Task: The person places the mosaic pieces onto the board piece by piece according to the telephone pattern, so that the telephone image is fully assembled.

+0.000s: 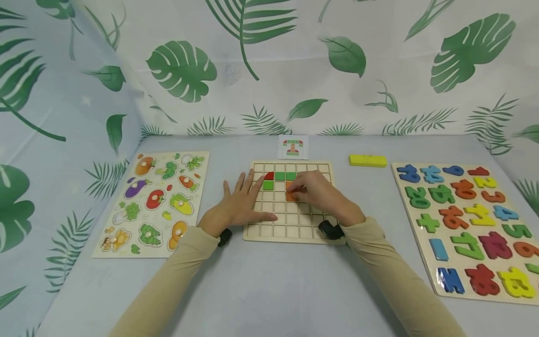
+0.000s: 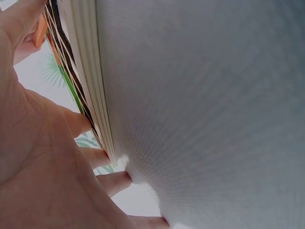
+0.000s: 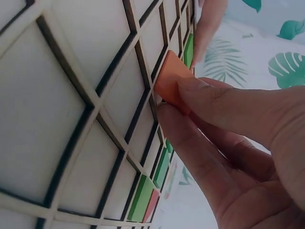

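My right hand pinches an orange square tile between thumb and fingers, right at a cell in the middle of a wooden grid board. Another orange tile lies just behind it, partly covered by the fingers. Spread over the board's left edge, my left hand has straight fingers, and its thumb reaches across the front cells. Near its fingertips, a red rounded tile and a green square tile sit in cells. More green tiles line the same back row.
Behind the board lies a pattern card with a coloured tile figure. A yellow block is at the back right. To the left is a vegetable puzzle board; to the right, a number puzzle board. Leaf-printed cloth walls the back.
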The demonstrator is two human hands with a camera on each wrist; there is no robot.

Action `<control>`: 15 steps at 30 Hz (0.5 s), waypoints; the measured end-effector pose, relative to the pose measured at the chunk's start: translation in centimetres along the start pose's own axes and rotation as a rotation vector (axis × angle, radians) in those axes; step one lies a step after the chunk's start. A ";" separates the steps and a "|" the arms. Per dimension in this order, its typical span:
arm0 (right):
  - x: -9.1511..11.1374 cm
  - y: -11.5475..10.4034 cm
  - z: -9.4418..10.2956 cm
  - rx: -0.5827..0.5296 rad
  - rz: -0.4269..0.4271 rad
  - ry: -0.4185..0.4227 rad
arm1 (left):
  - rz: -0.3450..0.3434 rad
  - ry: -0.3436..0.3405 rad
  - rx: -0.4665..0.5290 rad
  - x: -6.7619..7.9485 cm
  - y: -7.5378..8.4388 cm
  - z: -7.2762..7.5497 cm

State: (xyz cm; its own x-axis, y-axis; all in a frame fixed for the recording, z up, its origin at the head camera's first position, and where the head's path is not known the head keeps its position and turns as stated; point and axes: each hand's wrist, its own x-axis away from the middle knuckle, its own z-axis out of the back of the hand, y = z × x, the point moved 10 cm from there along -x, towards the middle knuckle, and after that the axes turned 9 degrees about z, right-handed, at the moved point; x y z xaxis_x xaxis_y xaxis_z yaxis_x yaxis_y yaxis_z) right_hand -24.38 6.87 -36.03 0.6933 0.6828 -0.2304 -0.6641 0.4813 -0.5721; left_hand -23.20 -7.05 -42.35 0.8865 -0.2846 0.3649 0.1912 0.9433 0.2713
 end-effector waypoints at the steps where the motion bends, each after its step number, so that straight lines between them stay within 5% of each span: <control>1: 0.0 0.0 0.0 0.009 -0.006 -0.006 | 0.000 -0.001 0.000 0.0 0.0 0.0; 15: -0.5 -0.4 -0.4 0.122 -0.044 -0.055 | -0.008 -0.005 0.004 0.0 0.0 0.1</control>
State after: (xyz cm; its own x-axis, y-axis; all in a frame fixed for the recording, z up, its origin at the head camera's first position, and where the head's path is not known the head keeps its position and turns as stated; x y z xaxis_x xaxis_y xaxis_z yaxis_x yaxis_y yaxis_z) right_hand -24.38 6.08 -36.04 0.7083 0.6870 -0.1623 -0.6650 0.5721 -0.4801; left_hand -23.20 -7.11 -42.29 0.8827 -0.2927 0.3676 0.1962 0.9404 0.2777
